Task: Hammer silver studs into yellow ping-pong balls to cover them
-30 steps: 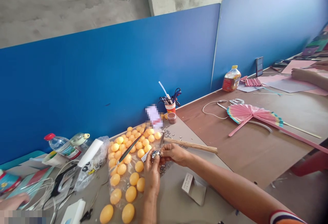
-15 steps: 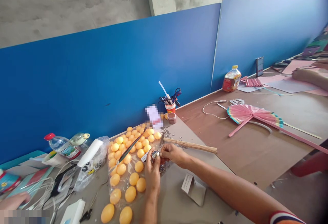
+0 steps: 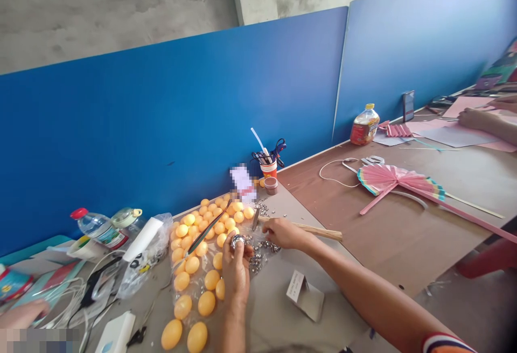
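In my left hand (image 3: 237,267) is a small round ball (image 3: 238,241) with a shiny, silver-studded surface; fingers and thumb wrap round it. My right hand (image 3: 280,233) is apart from the ball, over the small silver studs (image 3: 262,249). Its fingers are curled together, and whether a stud is between the fingertips is hidden. Beside that hand lies a hammer (image 3: 323,231), its wooden handle passing behind the hand. Many orange balls (image 3: 206,303) lie to the left of my left hand, with clear plastic under some of them.
A folded metal piece (image 3: 306,295) with a label stands in front. Behind are a cup of tools (image 3: 269,168) and a small round tub (image 3: 270,185). Bottles (image 3: 100,229) and cables lie left, near another person's hand (image 3: 26,315). A pink paper fan (image 3: 396,175) lies right.
My right hand has left the ball and moved slightly right and up, over the studs. My left hand has shifted a little left with the ball.
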### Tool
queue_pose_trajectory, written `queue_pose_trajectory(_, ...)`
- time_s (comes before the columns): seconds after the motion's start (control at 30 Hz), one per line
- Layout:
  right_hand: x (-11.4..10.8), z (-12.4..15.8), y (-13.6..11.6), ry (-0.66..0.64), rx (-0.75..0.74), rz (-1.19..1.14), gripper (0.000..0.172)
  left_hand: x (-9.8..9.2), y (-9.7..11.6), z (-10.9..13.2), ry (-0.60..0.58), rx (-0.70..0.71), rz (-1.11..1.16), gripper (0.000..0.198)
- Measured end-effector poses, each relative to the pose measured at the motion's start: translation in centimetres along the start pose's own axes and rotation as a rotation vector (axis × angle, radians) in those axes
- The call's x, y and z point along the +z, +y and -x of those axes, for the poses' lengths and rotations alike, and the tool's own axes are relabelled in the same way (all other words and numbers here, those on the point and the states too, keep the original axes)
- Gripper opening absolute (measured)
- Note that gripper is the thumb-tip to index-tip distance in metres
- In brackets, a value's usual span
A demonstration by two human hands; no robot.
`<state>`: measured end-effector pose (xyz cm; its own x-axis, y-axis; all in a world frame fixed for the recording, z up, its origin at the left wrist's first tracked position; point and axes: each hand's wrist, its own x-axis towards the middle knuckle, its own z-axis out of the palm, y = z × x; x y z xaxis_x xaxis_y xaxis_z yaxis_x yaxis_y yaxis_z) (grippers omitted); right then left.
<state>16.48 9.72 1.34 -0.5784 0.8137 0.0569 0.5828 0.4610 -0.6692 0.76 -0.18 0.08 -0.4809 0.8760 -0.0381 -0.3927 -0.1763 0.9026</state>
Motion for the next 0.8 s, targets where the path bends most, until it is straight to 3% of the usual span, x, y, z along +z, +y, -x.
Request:
queue_pose_trajectory(0.1,0.8,0.3,0.3,-0.032,-0.028,0.136,0.013,0.1,-0.1,0.1,-0.026,0.004,-0.037,0.052)
queue_pose_trajectory(0.23,2.0,0.1,0.7,0.012,-0.009,0.121,0.017,0.3,0.1,0.4,-0.034,-0.013,-0.026,0.054)
queue_pose_trajectory(0.33,2.4,0.0,0.7,0.018,-0.014,0.112,0.018,0.5,0.3,0.5,-0.039,-0.052,0.048,0.059)
queue_pose_trajectory(0.57,2.1,0.1,0.0,-0.025,-0.017,0.21,0.011,0.4,0.8,0.1,-0.015,-0.191,0.282,0.052)
queue_pose_trajectory(0.8,1.7,0.0,-0.9,0.119,0.002,0.139,0.016,0.2,0.9,0.1,-0.058,-0.202,0.283,0.056)
